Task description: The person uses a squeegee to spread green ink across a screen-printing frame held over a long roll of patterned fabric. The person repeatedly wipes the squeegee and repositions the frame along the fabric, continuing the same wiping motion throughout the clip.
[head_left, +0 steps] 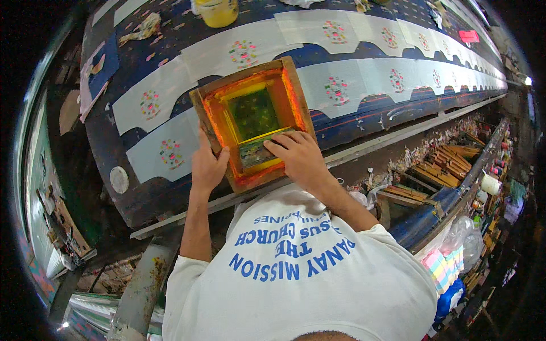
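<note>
Squeegee (254, 153) sits inside the frame (299, 94) along its near side, long axis roughly left-right and rising a bit rightward, right hand (300, 156) nearer, fingers bent together over its right end, open mesh (254, 113) lying beyond it toward the table's far side. Left hand (209, 165) clasps the frame's left side, thumb on top, fingers mostly hidden; frame lies skewed at the table (153, 204)'s near edge, between white pieces (318, 74) with multicoloured prints. Writing: readable blue lettering on shirt (341, 301); no brand legible.
</note>
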Demonstrator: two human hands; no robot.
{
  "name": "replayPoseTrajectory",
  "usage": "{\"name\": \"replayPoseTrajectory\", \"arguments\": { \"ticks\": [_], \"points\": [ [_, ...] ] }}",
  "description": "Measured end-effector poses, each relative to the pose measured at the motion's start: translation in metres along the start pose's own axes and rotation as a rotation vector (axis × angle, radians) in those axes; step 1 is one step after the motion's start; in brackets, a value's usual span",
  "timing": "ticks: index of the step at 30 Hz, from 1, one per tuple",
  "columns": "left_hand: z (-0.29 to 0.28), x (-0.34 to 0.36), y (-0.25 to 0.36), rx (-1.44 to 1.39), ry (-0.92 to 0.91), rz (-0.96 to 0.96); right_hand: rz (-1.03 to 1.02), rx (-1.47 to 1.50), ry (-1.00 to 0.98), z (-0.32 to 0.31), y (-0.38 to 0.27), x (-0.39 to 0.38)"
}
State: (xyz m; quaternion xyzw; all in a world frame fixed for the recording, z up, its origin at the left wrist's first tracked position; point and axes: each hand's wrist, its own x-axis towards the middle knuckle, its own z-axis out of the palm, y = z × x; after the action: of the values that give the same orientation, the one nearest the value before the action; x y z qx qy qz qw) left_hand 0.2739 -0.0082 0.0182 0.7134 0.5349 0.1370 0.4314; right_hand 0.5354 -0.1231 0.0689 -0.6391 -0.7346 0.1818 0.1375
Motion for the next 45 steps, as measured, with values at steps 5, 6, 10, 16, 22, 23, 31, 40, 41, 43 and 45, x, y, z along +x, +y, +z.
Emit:
{"name": "replayPoseTrajectory", "arguments": {
  "ticks": [5,6,10,16,22,23,31,40,41,43,45],
  "points": [
    [0.049,0.026,0.042,-0.033,0.04,0.147,0.02,-0.029,0.079,-0.032,0.051,-0.023],
    [0.064,0.034,0.054,-0.06,0.039,0.153,0.026,-0.031,0.09,-0.039,0.066,-0.028],
    [0.125,0.056,0.094,-0.003,0.018,0.115,0.021,-0.052,0.109,-0.065,0.136,-0.054],
    [0.179,0.071,0.139,-0.055,0.005,0.11,0.01,-0.022,0.096,-0.088,0.197,-0.08],
    [0.193,0.071,0.123,-0.076,0.083,0.17,-0.006,0.01,0.035,-0.087,0.21,-0.081],
    [0.191,0.07,0.132,-0.142,0.059,0.118,-0.004,0.018,0.025,-0.087,0.212,-0.081],
    [0.196,0.071,0.128,-0.088,0.085,0.204,-0.055,-0.015,0.064,-0.088,0.218,-0.082],
    [0.198,0.07,0.122,0.086,0.052,0.143,-0.082,-0.047,0.11,-0.083,0.214,-0.098],
    [0.196,0.07,0.126,0.1,0.034,0.12,-0.097,-0.078,0.117,-0.077,0.215,-0.099],
    [0.192,0.069,0.135,0.128,0.001,0.075,-0.091,-0.084,0.153,-0.075,0.216,-0.081],
    [0.19,0.07,0.139,0.105,-0.018,0.052,-0.091,-0.086,0.19,-0.074,0.224,-0.053]
  ]
}}
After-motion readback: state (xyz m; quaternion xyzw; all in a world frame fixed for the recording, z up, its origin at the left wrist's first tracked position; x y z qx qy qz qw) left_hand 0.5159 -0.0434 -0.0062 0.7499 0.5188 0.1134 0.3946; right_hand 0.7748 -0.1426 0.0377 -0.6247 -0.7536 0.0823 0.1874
